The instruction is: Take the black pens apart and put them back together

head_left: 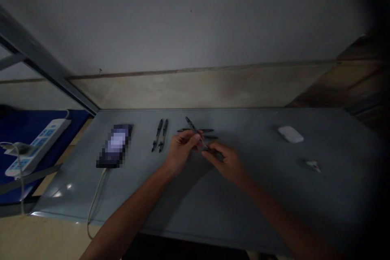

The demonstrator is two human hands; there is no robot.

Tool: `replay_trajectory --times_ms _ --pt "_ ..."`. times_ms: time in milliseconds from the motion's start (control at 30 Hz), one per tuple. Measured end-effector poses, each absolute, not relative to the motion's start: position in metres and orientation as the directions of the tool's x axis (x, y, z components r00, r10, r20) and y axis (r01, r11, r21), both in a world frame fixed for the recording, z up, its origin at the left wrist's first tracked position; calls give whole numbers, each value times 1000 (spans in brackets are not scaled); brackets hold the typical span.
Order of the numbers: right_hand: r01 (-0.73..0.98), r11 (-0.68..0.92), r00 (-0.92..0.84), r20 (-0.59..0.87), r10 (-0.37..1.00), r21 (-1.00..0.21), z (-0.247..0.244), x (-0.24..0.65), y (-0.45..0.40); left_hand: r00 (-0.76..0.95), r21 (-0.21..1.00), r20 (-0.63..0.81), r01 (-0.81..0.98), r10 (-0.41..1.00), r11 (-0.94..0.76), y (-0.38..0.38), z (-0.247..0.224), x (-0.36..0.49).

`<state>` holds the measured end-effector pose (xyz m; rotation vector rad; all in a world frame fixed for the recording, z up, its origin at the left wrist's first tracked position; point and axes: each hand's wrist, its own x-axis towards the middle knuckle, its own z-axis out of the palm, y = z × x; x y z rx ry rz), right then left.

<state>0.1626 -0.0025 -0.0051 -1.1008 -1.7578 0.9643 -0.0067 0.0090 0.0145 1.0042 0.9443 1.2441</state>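
Between my two hands is a dark pen (191, 124), tilted with its far end up and to the left. My left hand (182, 146) is closed around its middle, thumb on top. The fingers of my right hand (224, 159) pinch its lower right end. Behind the hands, other dark pens (207, 130) lie on the grey table (256, 203), partly hidden by my fingers. Left of my left hand, two more pens (157, 135) lie side by side, roughly parallel.
A phone (116, 144), its screen blurred, lies at the left with a white cable (96, 199) running off the front edge. At the right are a white rounded case (290, 134) and a small white item (313, 165). A power strip (39, 146) sits on a blue surface at far left.
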Motion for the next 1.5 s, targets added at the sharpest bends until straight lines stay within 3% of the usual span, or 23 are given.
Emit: replay_trajectory --times_ms 167,267,400,500,700,867,1167,1333,1433,1500 --pt "300 306 -277 225 934 -904 -2 165 -3 -117 992 87 -84 989 -97 26 35 -43" --pt "343 321 -239 249 939 -883 -1 170 -1 -211 968 173 216 962 -126 41 41 -83" --pt "438 359 -187 306 933 -824 -3 176 5 -268 774 178 633 947 34 55 34 -131" --pt "503 407 -182 367 912 -763 -5 178 10 -305 581 165 799 938 157 59 24 -149" --pt "606 420 -150 422 894 -676 -7 181 14 -294 460 93 860 951 220 56 25 -139" --pt "631 384 -118 406 906 -673 -8 182 15 -272 368 83 902 959 224 49 34 -120" --pt "635 412 -140 427 893 -654 -19 183 19 -264 305 85 925 961 228 41 33 -106" --pt "636 481 -192 480 856 -603 -20 185 22 -330 349 198 904 923 248 37 44 -104" --pt "662 547 -289 499 817 -512 -21 185 23 -271 366 313 919 910 148 37 44 -97" --pt "685 560 -327 490 808 -466 -23 185 23 -146 348 378 937 914 5 35 40 -85"
